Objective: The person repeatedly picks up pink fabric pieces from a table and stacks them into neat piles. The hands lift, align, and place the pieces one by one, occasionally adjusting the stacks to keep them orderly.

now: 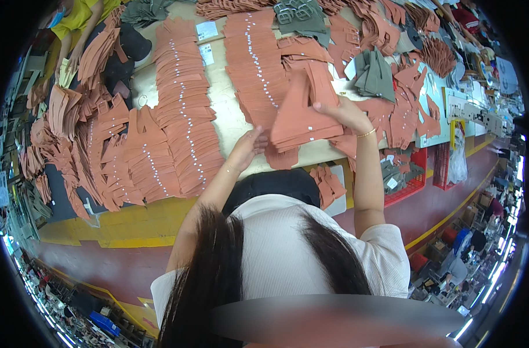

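Right hand (pixel 346 116) gripping the right side of a bundle of salmon-coloured cut pieces (pixel 305 122), thumb on top. Bundle held over the near edge of the desk (pixel 224 124), its upper part blurred; small white stickers on its lower edge. Left hand (pixel 250 148) loosely uncurled just beside the bundle's left edge; whether fingertips touch it, cannot tell. Beyond the bundle, a long overlapping row (pixel 253 52) of like pieces, dotted with white stickers; a second such row (pixel 183 110) to the left. Dark green pieces (pixel 374 75) to the right. Red crate (pixel 415 188) below the desk's right side.
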A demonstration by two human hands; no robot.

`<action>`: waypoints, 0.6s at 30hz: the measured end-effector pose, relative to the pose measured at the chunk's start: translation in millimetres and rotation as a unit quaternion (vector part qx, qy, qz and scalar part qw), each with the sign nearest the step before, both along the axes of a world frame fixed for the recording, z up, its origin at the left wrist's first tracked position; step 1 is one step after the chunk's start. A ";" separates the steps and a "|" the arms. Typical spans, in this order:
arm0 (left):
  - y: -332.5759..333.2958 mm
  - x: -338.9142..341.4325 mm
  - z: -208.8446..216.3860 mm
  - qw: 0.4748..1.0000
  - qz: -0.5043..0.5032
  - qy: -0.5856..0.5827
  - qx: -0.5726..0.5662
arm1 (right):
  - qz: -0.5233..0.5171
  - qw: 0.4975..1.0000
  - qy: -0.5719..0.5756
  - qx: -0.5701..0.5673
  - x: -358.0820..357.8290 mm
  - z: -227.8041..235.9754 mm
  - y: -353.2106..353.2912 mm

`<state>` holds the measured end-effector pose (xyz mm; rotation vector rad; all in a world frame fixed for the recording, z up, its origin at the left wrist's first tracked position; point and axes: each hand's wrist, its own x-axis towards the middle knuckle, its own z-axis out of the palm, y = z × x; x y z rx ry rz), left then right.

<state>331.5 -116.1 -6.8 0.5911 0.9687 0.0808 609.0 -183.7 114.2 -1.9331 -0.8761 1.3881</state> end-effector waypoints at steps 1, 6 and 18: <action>0.1 0.1 9.6 0.992 0.044 -0.099 -0.069 | -0.020 0.997 0.069 0.024 -7.1 5.6 2.6; 6.5 -7.0 59.2 0.876 0.190 -0.402 -0.189 | 0.062 0.986 0.157 -0.006 -40.3 4.7 30.0; 18.2 -24.3 56.0 0.929 0.210 -0.271 -0.139 | -0.122 0.963 0.063 0.234 -52.3 43.0 27.7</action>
